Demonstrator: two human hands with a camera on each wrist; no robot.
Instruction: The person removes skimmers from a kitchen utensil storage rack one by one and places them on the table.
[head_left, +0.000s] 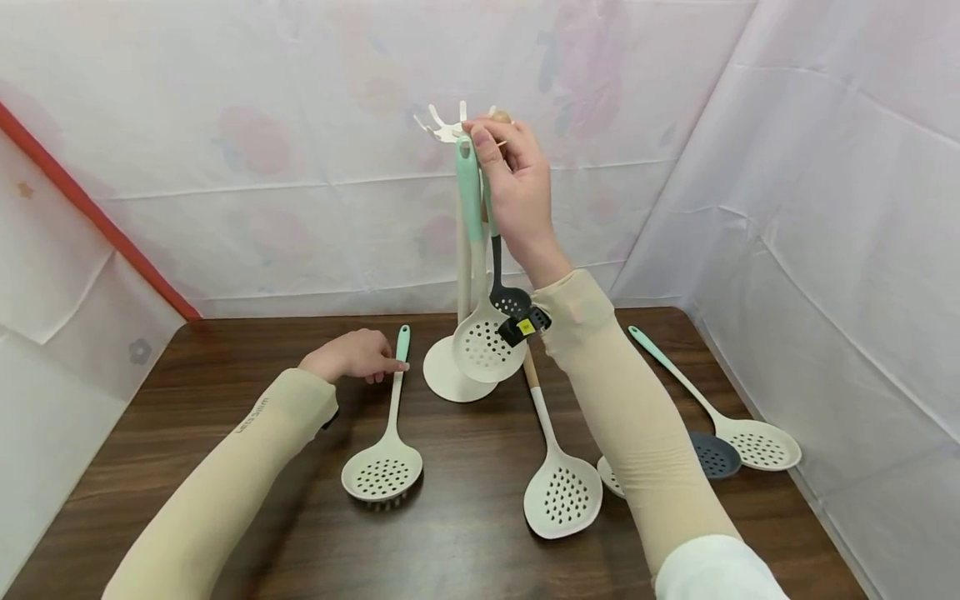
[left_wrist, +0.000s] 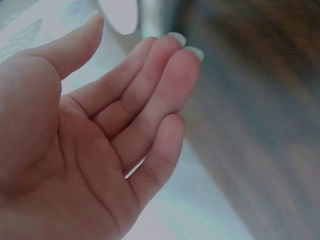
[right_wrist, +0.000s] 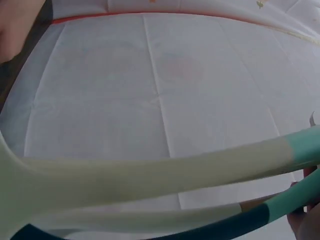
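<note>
The white utensil stand [head_left: 459, 367] rises from the middle of the dark wooden table [head_left: 225, 400], its hooked top [head_left: 442, 127] level with the right hand [head_left: 513, 187]. That hand pinches the mint-green handle end of a cream slotted skimmer [head_left: 480, 333] right at the hooks, thumb and fingers curled round it; the skimmer hangs straight down against the stand's post, its perforated bowl just above the round base. Behind it on the stand hangs a dark slotted spoon [head_left: 508, 296], with a black tag [head_left: 523, 327] in front of it.

Left of the stand's base, the left hand [head_left: 352, 354] rests on the table with relaxed fingers, its fingertips touching the mint handle tip of a second cream skimmer [head_left: 384, 450] lying flat; the wrist view shows the palm open, holding nothing.

In front of the stand lies a wooden-handled skimmer [head_left: 558, 483]. To the right of the stand lie a mint-handled skimmer [head_left: 738, 429] and a dark spoon bowl [head_left: 715, 454], partly hidden by the forearm.
</note>
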